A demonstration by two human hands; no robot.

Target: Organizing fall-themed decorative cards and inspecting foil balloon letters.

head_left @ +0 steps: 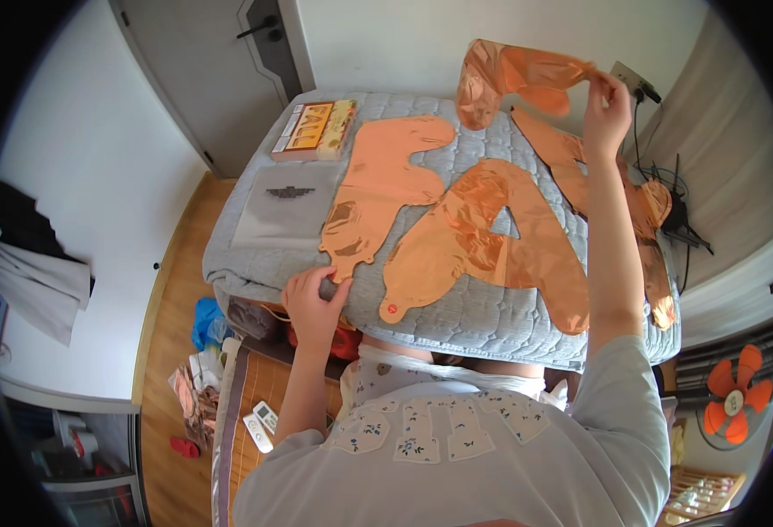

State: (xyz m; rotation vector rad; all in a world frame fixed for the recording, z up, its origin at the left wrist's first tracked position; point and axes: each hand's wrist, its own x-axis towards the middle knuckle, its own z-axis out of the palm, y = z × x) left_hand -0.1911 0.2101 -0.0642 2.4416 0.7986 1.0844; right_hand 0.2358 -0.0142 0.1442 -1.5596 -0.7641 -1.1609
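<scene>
Flat, uninflated copper-coloured foil letter balloons lie on a grey quilted bed (pixel 509 303). My left hand (pixel 313 303) pinches the narrow tail of the left F-shaped balloon (pixel 376 176) at the bed's near side. My right hand (pixel 610 110), raised at the far right, grips one end of another foil balloon (pixel 485 77), which hangs creased and partly folded over the far edge. Between my arms rests an A-shaped balloon (pixel 435 237) with a small red mark on its tail. A further foil balloon (pixel 549 140) on the right is partly hidden behind my right forearm.
A shallow printed box (pixel 316 132) and a translucent plastic sleeve (pixel 283 211) lie at the bed's left. Black cables (pixel 689 224) run down beside the curtain at right. An orange-bladed fan (pixel 733 402) stands lower right. Remote controls (pixel 262 426) lie on a mat below left.
</scene>
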